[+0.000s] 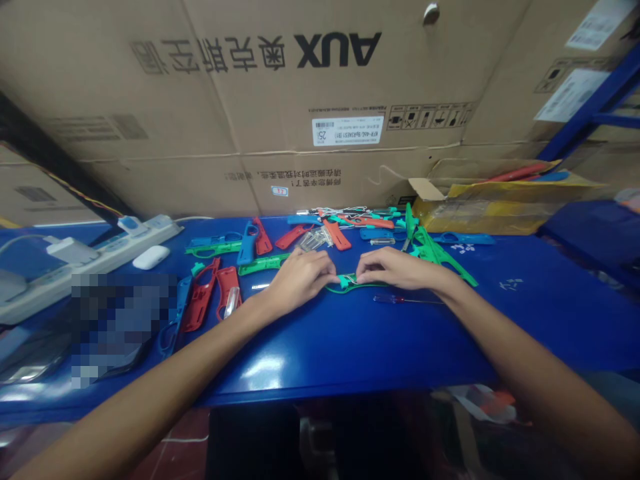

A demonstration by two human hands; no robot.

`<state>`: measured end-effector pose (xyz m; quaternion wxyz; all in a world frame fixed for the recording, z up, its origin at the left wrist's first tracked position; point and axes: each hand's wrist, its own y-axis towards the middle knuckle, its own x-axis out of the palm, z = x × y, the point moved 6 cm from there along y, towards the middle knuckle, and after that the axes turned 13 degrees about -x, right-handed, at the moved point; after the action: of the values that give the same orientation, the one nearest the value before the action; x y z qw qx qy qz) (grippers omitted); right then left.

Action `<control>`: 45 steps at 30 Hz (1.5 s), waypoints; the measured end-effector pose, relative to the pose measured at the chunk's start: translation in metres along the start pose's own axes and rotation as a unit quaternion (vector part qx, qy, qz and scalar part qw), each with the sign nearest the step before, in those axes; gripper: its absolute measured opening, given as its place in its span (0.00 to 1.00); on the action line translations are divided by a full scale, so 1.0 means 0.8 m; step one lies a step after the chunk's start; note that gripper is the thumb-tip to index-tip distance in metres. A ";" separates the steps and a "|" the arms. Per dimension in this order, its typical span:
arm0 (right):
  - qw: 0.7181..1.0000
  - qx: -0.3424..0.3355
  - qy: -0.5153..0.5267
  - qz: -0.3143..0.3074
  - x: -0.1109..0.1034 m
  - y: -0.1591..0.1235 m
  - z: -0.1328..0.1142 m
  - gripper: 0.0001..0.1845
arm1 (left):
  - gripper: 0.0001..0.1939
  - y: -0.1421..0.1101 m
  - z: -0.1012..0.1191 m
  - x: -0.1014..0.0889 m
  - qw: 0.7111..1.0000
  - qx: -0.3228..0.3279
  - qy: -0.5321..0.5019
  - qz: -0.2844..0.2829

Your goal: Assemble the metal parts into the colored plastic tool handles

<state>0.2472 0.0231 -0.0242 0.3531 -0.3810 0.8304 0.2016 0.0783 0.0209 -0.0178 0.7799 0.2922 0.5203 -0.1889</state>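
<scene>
A slim green plastic casing half (343,289) with a trigger-like loop lies low over the blue table between my hands. My left hand (306,272) is closed in a pinch at its left end, beside a small mint-green part (345,281). Thin white wires (352,279) run from that part toward the right. At the other end, my right hand (397,267) pinches at the casing; whether a wire is also between its fingertips I cannot tell. Just below the right hand rests a screwdriver (389,299) with a clear, dark-tinted handle.
Red casing halves (203,297), blue ones (247,245) and green ones (435,250) lie around the hands. Clear tubes (316,239) are piled behind. A cardboard box (475,203) stands back right, a power strip (100,257) and white case (151,257) left. Large cartons wall the back.
</scene>
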 end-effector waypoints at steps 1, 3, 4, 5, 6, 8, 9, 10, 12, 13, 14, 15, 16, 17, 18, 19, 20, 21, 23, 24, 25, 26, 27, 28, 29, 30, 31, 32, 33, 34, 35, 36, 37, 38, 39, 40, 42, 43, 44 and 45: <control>1.000 0.000 0.000 -0.001 0.000 0.000 -0.001 0.16 | 0.10 0.000 0.003 -0.002 1.000 0.015 0.023 0.007; 1.000 0.000 -0.001 -0.003 0.000 0.000 -0.004 0.16 | 0.10 0.000 0.008 -0.004 0.996 0.042 0.070 0.018; 1.000 -0.001 -0.002 -0.004 -0.001 0.000 -0.006 0.16 | 0.11 0.000 0.010 -0.005 0.995 0.051 0.089 0.021; 1.000 -0.002 -0.004 -0.004 -0.001 0.000 -0.009 0.17 | 0.11 0.000 0.012 -0.006 0.993 0.055 0.101 0.022; 1.000 -0.003 -0.008 -0.007 -0.002 -0.001 -0.011 0.17 | 0.11 0.000 0.012 -0.005 0.993 0.056 0.105 0.020; 1.000 0.000 -0.016 -0.018 -0.003 -0.003 -0.014 0.17 | 0.11 0.001 0.011 -0.005 0.994 0.044 0.094 0.017; 0.999 0.002 -0.019 -0.026 -0.003 -0.004 -0.015 0.16 | 0.10 0.001 0.009 -0.005 0.996 0.032 0.082 0.018; 0.999 0.002 -0.022 -0.033 -0.003 -0.005 -0.016 0.16 | 0.10 0.002 0.007 -0.004 0.997 0.018 0.067 0.019; 0.999 -0.001 -0.024 -0.036 -0.004 -0.006 -0.017 0.15 | 0.10 0.002 0.003 -0.004 0.999 -0.012 0.037 0.018; 0.999 -0.003 -0.025 -0.033 -0.004 -0.006 -0.017 0.14 | 0.10 0.003 0.001 -0.003 0.999 -0.025 0.021 0.013; 0.999 -0.005 -0.026 -0.029 -0.005 -0.005 -0.016 0.13 | 0.11 0.003 0.000 -0.003 0.999 -0.036 0.004 0.006; 0.999 -0.006 -0.029 -0.027 -0.004 -0.005 -0.016 0.13 | 0.11 0.003 -0.001 -0.002 0.999 -0.045 -0.010 -0.001; 0.999 -0.006 -0.032 -0.025 -0.004 -0.005 -0.015 0.12 | 0.11 0.004 -0.002 -0.003 0.999 -0.049 -0.018 -0.005; 0.999 -0.006 -0.035 -0.024 -0.003 -0.004 -0.014 0.11 | 0.11 0.004 -0.001 -0.003 0.999 -0.049 -0.020 -0.005; 0.999 -0.006 -0.038 -0.024 -0.003 -0.004 -0.014 0.11 | 0.11 0.004 0.000 -0.004 0.999 -0.045 -0.016 -0.001; 0.999 -0.005 -0.040 -0.024 -0.002 -0.003 -0.014 0.11 | 0.11 0.004 0.001 -0.005 0.999 -0.038 -0.007 0.004; 0.999 -0.005 -0.043 -0.023 -0.002 -0.003 -0.014 0.11 | 0.11 0.003 0.002 -0.005 1.000 -0.030 0.003 0.010; 0.999 -0.004 -0.044 -0.023 -0.002 -0.003 -0.014 0.11 | 0.11 0.003 0.003 -0.005 1.000 -0.021 0.012 0.014; 0.999 -0.001 -0.046 -0.021 -0.002 -0.003 -0.014 0.11 | 0.12 0.002 0.005 -0.005 1.000 -0.004 0.021 0.022; 0.999 0.001 -0.047 -0.020 -0.002 -0.003 -0.015 0.10 | 0.12 0.001 0.006 -0.005 0.999 0.004 0.027 0.026; 0.999 0.004 -0.047 -0.020 -0.002 -0.003 -0.015 0.10 | 0.11 0.001 0.007 -0.006 0.999 0.012 0.036 0.029; 0.999 0.006 -0.047 -0.020 -0.002 -0.003 -0.014 0.10 | 0.11 0.000 0.009 -0.006 0.998 0.022 0.052 0.032; 0.999 0.008 -0.046 -0.021 -0.002 -0.003 -0.014 0.10 | 0.11 -0.001 0.011 -0.008 0.996 0.036 0.074 0.034; 0.999 0.010 -0.045 -0.021 -0.003 -0.003 -0.014 0.10 | 0.11 -0.002 0.014 -0.009 0.993 0.053 0.097 0.035; 0.999 0.012 -0.044 -0.020 -0.003 -0.003 -0.014 0.10 | 0.10 -0.003 0.017 -0.010 0.990 0.071 0.117 0.033; 0.999 0.013 -0.044 -0.019 -0.003 -0.003 -0.013 0.10 | 0.11 -0.004 0.019 -0.012 0.987 0.088 0.131 0.030; 0.999 0.015 -0.045 -0.019 -0.003 -0.004 -0.013 0.10 | 0.11 -0.005 0.020 -0.014 0.985 0.101 0.138 0.026; 0.999 0.016 -0.046 -0.019 -0.003 -0.004 -0.013 0.11 | 0.11 -0.006 0.021 -0.016 0.984 0.110 0.136 0.019; 0.999 0.018 -0.047 -0.020 -0.003 -0.004 -0.013 0.11 | 0.11 -0.006 0.020 -0.018 0.985 0.116 0.128 0.011; 0.998 0.020 -0.048 -0.020 -0.003 -0.004 -0.013 0.11 | 0.11 -0.006 0.018 -0.019 0.987 0.117 0.114 0.003; 0.998 0.021 -0.049 -0.021 -0.003 -0.005 -0.013 0.11 | 0.11 -0.006 0.015 -0.020 0.989 0.115 0.097 -0.007; 0.998 0.023 -0.050 -0.021 -0.003 -0.005 -0.014 0.11 | 0.11 -0.005 0.012 -0.020 0.991 0.110 0.078 -0.016; 0.998 0.025 -0.052 -0.021 -0.003 -0.006 -0.015 0.11 | 0.11 -0.005 0.008 -0.020 0.992 0.105 0.057 -0.026; 0.998 0.026 -0.054 -0.021 -0.003 -0.006 -0.016 0.11 | 0.11 -0.004 0.004 -0.020 0.994 0.100 0.037 -0.035; 0.998 0.025 -0.056 -0.022 -0.003 -0.006 -0.017 0.11 | 0.11 -0.004 0.001 -0.019 0.994 0.096 0.019 -0.042; 0.998 0.023 -0.059 -0.023 -0.003 -0.006 -0.018 0.12 | 0.11 -0.003 -0.002 -0.018 0.994 0.095 0.004 -0.047; 0.998 0.020 -0.062 -0.025 -0.003 -0.006 -0.020 0.12 | 0.12 -0.002 -0.006 -0.017 0.994 0.095 -0.020 -0.051; 0.998 0.019 -0.063 -0.025 -0.003 -0.005 -0.020 0.12 | 0.12 -0.001 -0.008 -0.016 0.994 0.095 -0.029 -0.051; 0.997 0.020 -0.064 -0.024 -0.003 -0.005 -0.021 0.12 | 0.12 -0.001 -0.009 -0.015 0.994 0.094 -0.037 -0.051; 0.997 0.022 -0.064 -0.024 -0.003 -0.005 -0.021 0.12 | 0.12 0.000 -0.010 -0.014 0.993 0.094 -0.045 -0.052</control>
<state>0.2442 0.0117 -0.0118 0.4181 -0.3791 0.8011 0.1992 0.0684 0.0257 -0.0098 0.7608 0.3281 0.4791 -0.2897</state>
